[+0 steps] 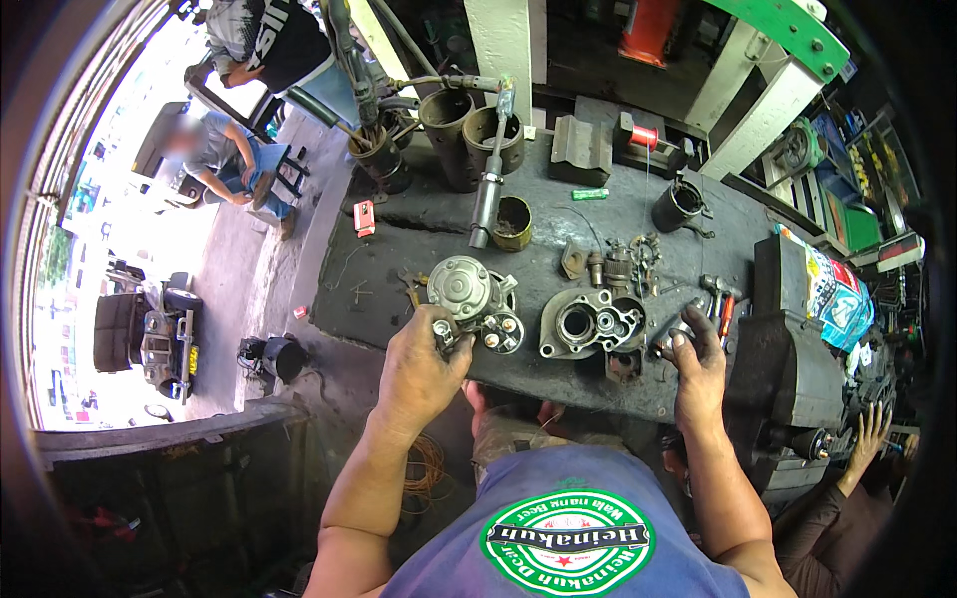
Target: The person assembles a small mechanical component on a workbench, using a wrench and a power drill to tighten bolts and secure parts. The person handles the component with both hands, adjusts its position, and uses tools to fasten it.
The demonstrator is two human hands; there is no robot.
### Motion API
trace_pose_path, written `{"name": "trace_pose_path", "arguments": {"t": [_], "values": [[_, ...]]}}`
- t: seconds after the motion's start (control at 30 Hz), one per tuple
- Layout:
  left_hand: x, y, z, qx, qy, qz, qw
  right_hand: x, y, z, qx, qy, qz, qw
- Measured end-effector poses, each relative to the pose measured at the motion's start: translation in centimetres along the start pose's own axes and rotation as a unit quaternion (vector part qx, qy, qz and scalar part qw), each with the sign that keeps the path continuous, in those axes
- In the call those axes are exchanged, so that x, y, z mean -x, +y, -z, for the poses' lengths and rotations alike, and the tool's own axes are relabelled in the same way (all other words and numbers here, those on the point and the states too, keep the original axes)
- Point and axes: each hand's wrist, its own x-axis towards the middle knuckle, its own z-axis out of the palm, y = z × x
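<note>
My left hand (424, 361) curls its fingers against the near left side of a starter motor (461, 289) with a round metal end cap. Beside that cap, the solenoid (501, 333) shows copper-coloured terminal bolts. To the right lies a grey cast housing (593, 324) with a round bore, resting on the dark workbench (399, 279). My right hand (698, 369) is at the bench's near right, thumb and fingers bent toward each other by a dark metal piece; what they hold is hard to make out. Gears and small parts (620, 267) lie behind the housing.
Metal cups (447, 115) with tools stand at the back left, beside an upright rod (486, 199). A solder spool (644, 137), a dark pot (679, 204) and red-handled tools (728, 314) are right. Another person's hand (871, 437) shows at far right; two people are beyond the bench.
</note>
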Motion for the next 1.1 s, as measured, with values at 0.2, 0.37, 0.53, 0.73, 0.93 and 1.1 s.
{"name": "trace_pose_path", "arguments": {"t": [0.2, 0.37, 0.53, 0.73, 0.93, 1.1], "values": [[0.4, -0.9, -0.1, -0.017, 0.007, -0.009, 1.0, 0.4, -0.8, -0.1, -0.001, 0.012, -0.001, 1.0], [0.5, -0.6, -0.1, -0.052, 0.026, -0.032, 0.998, 0.4, -1.2, -0.1, -0.001, 0.006, -0.001, 1.0], [0.7, 0.7, -0.4, -0.007, 0.052, 0.014, 0.999, 1.1, -1.0, -1.0, 0.086, -0.02, 0.048, 0.995], [0.2, 0.9, 0.4, -0.017, 0.037, -0.042, 0.998, 2.6, -0.4, -2.3, 0.085, -0.059, 0.095, 0.99], [-0.4, 0.1, 3.2, 0.016, -0.029, -0.037, 0.999, 3.8, -0.8, -3.3, 0.139, -0.078, 0.118, 0.98], [-2.0, -1.4, 3.7, 0.093, -0.045, -0.078, 0.992, 5.4, -2.0, -7.1, 0.19, -0.13, 0.207, 0.951]]}}
